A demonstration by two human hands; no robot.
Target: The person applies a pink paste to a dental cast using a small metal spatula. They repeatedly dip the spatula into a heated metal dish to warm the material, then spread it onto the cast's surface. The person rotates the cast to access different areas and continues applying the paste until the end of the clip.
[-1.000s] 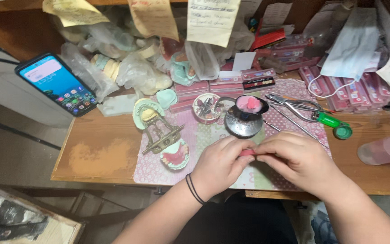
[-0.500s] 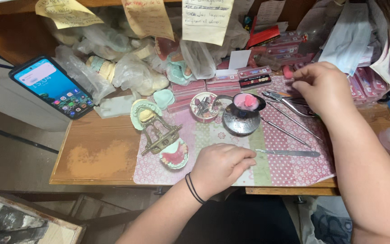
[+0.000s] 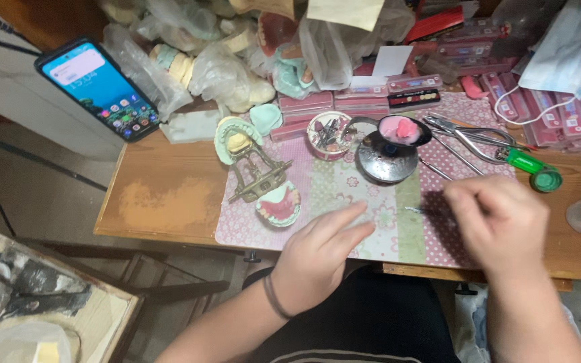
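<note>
A lit blue-screened phone point(image 3: 97, 89) leans far left; flat pink boxes point(image 3: 334, 104) and clear bags point(image 3: 220, 70) crowd the desk's back.

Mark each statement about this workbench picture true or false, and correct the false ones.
1. The left hand lies on the patterned mat. True.
2. The smartphone lies face down with its screen dark. False: it is propped up, its screen lit.
3. The right hand is at a thin metal tool on the mat. True.
4. The pliers with green handles lie to the left of the smartphone. False: they lie at the far right of the bench.
5. The pink denture sits beside the metal articulator. True.
</note>
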